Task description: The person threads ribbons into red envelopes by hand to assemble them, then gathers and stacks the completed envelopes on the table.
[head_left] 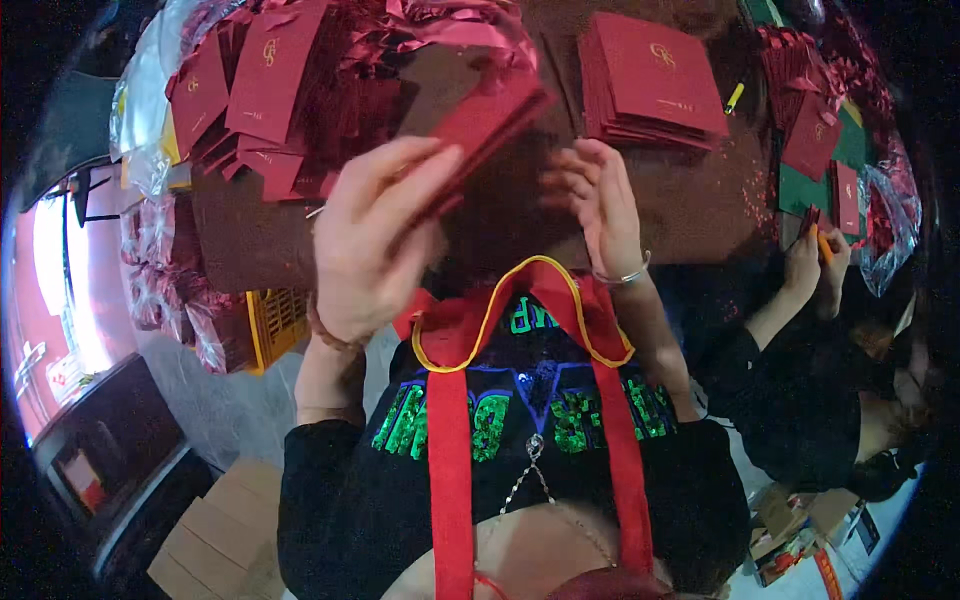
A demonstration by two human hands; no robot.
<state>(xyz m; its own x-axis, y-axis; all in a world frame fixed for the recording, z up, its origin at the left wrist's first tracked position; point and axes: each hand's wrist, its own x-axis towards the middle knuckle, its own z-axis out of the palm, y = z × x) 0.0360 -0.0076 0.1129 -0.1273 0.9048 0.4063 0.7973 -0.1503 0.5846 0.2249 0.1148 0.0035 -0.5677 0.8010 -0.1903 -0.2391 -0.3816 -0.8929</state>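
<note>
My left hand [375, 235] is closed round a small stack of flat dark red gift bags [495, 120], lifted over the near middle of the table and tilted up to the right. Pink ribbon [470, 32] trails at their far end. My right hand [600, 205] is raised beside them, apart from the bags, its fingers loosely bent and spread with nothing visible in them. Both hands are slightly blurred. Just beyond the right hand lies a neat pile of red bags [655, 85] with gold print.
More red bags [270, 75] with ribbons lie heaped at left on the brown table [690, 215]. A yellow pen-like object [735, 98] is at right. A co-worker's hands [805, 265] hold something orange near further bags. A yellow crate [275, 325] with wrapped bundles stands at left.
</note>
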